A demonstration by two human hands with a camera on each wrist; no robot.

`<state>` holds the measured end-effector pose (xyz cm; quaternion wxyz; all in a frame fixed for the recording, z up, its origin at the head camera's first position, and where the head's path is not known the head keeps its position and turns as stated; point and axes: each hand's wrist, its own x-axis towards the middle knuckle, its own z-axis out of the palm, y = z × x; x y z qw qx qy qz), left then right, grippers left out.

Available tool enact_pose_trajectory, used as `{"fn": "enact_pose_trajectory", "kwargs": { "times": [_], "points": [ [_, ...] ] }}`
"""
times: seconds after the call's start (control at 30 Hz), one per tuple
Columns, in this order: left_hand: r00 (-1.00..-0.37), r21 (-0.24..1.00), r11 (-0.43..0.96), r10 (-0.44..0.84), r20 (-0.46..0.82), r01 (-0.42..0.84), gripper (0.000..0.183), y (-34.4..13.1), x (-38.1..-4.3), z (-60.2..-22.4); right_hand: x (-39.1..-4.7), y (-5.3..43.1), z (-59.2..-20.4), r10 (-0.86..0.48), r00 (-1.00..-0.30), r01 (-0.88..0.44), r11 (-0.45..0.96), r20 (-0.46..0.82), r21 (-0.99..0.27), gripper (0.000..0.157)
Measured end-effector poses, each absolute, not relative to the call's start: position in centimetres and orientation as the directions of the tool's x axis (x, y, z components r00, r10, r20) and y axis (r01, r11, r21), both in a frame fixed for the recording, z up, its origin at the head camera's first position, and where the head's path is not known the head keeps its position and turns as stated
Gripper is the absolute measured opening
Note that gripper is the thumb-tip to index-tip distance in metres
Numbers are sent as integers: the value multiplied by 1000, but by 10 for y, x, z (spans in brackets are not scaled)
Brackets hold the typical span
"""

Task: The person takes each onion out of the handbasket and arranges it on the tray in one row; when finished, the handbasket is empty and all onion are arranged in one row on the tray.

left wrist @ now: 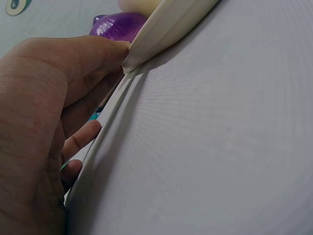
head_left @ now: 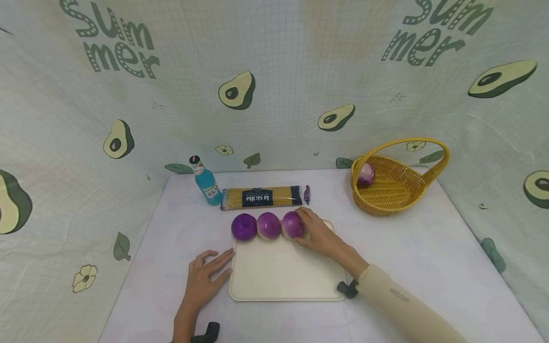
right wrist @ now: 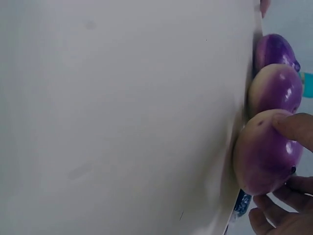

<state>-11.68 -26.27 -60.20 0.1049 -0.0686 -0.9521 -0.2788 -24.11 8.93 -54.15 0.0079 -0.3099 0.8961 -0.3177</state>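
Note:
Three purple onions stand in a row along the far edge of a cream tray [head_left: 287, 271]: a dark left onion [head_left: 244, 227], a paler middle onion [head_left: 269, 226] and a right onion [head_left: 292, 225]. My right hand [head_left: 316, 232] grips the right onion, thumb on the near side and fingers round the far side, as the right wrist view also shows. With fingers fairly straight, my left hand [head_left: 208, 278] touches the tray's left edge. In the left wrist view its fingertips [left wrist: 122, 49] meet the tray's rim [left wrist: 161, 34].
Behind the tray lie a spaghetti pack [head_left: 261, 197] and a small purple wrapped candy [head_left: 307, 194]. A blue bottle [head_left: 207, 182] stands at the back left. To the back right is a yellow wicker basket [head_left: 386, 202] with another purple onion [head_left: 366, 175] inside.

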Motion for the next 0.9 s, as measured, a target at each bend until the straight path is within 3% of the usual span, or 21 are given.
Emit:
{"fn": "enact_pose_trajectory", "kwargs": {
  "times": [0.23, 0.9],
  "points": [
    [-964, 527, 824, 80, 253, 206, 45, -261, -117, -596, -239, 97, -541, -546, -813, -559, 633, 203, -536, 84],
    [-959, 518, 827, 83, 270, 217, 46, -264, -117, -605, -250, 170, -512, -395, -890, -451, 695, 227, -560, 64]
  ]
}}
